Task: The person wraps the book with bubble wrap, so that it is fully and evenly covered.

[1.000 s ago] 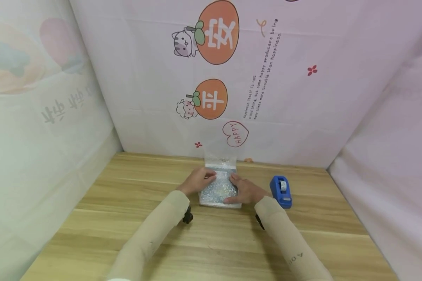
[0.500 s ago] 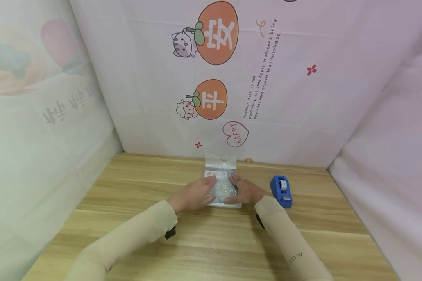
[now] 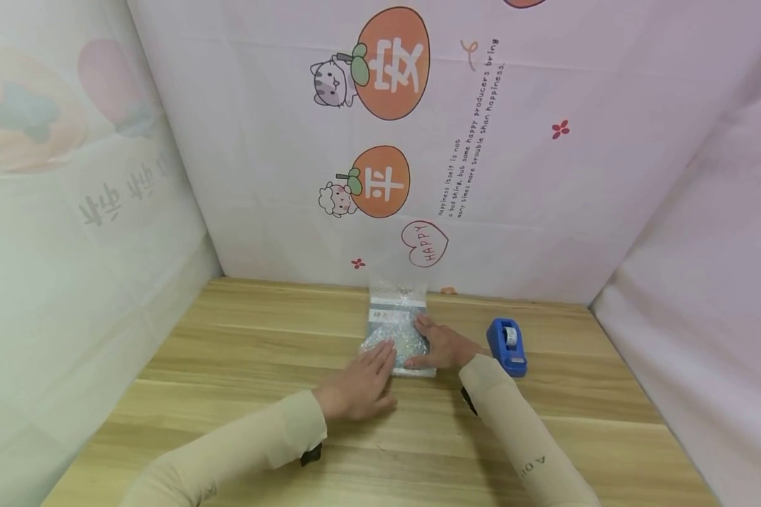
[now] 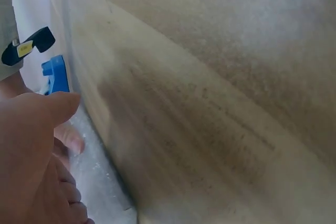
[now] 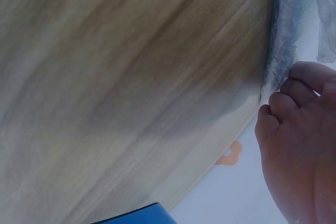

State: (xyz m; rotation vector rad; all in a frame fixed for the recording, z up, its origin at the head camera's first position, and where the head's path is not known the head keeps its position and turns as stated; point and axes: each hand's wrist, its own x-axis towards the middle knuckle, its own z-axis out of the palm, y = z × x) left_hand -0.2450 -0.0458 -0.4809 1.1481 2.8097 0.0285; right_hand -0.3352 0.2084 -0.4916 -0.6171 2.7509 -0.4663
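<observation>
Bubblewrap packet (image 3: 404, 336) near tabletop's (image 3: 241, 352) back edge, left hand (image 3: 360, 386) flat atop, right hand (image 3: 447, 345) gripping it, room leftward

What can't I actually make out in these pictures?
Head view: part of the wrapped packet's top, hidden under the left hand.
Head view: the packet's reddish print, too small to read.
Head view: the upper end of the right sleeve, cut off by the bottom edge.
</observation>
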